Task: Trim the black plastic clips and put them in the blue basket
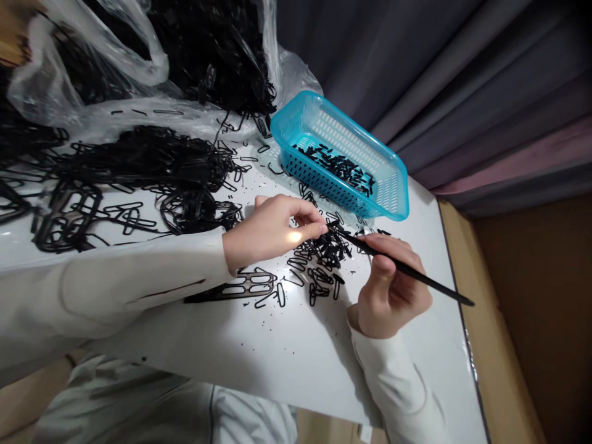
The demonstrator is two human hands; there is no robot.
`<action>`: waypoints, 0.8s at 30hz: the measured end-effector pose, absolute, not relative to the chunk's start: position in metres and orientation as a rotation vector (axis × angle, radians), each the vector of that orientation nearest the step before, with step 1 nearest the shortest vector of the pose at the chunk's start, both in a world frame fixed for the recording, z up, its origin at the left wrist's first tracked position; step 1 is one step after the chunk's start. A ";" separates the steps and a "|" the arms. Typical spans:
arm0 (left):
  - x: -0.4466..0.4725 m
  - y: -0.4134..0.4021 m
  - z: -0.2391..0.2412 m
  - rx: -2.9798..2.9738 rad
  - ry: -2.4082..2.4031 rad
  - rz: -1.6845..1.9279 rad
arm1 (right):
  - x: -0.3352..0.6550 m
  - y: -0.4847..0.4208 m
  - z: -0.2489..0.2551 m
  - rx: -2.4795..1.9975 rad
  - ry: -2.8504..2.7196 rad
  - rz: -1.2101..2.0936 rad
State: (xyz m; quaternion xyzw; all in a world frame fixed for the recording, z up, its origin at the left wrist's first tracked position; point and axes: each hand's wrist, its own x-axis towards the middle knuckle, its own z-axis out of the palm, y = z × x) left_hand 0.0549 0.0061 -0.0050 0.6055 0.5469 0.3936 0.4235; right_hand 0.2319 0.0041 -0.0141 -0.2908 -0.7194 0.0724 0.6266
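My left hand (271, 228) pinches a small black part (332, 224) between thumb and fingertips. My right hand (393, 287) grips a slim black stick-like tool (419, 275), tapered toward its outer end; its inner tip meets the small part at my left fingertips. I cannot tell whether it is a pair of tweezers. Below both hands lies a loose heap of small black parts and thin black loops (328, 250). Close to my left wrist is a flat black frame with oblong openings (252, 282).
Behind my hands stands a blue perforated basket (398, 185) with small black pieces inside. Tangled black strips (152, 157) cover the left of the white table (296, 376). A clear plastic bag (50, 92) holds more black material. Dark curtains (416, 68) hang at the back right.
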 end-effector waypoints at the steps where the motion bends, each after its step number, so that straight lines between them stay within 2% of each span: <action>1: 0.055 0.006 -0.005 1.515 1.369 0.985 | 0.231 0.004 -0.014 -0.654 -1.637 0.173; 9: 0.054 0.006 -0.004 1.523 1.384 0.961 | 0.232 0.003 -0.016 -0.730 -1.561 0.298; 19: 0.053 0.006 -0.004 1.535 1.361 0.964 | 0.233 0.008 -0.017 -0.937 -1.100 1.006; 24: 0.055 0.004 -0.003 1.576 1.392 0.937 | 0.231 0.008 -0.018 -0.963 -0.942 1.237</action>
